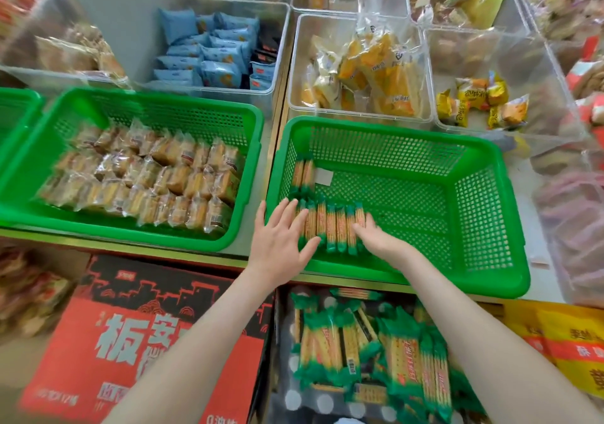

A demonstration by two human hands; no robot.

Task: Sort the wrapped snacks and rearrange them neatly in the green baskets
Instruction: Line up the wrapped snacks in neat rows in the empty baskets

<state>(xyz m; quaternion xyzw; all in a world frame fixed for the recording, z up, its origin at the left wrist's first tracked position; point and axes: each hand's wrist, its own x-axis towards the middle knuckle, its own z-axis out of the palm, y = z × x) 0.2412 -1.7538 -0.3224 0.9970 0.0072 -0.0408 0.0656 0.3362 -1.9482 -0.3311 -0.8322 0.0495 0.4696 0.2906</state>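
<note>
A green basket (474, 227) on the right holds a row of several green-ended cracker packs (333, 227) at its near left, with two more packs (303, 175) standing behind them. My left hand (281, 243) lies flat with spread fingers against the row's left end. From the other side, my right hand (372, 237) presses its fingers on the row's right end. A second green basket (225, 122) to the left is filled with neat rows of clear-wrapped cakes (147, 178). Below the shelf edge, a pile of loose cracker packs (376, 351) lies on a dotted bag.
Clear bins behind the baskets hold blue packets (209, 54), yellow wrapped cakes (376, 70) and small yellow snacks (480, 103). A red printed carton (140, 342) sits at lower left, yellow bags (568, 335) at lower right. Another green basket's edge (16, 106) shows far left.
</note>
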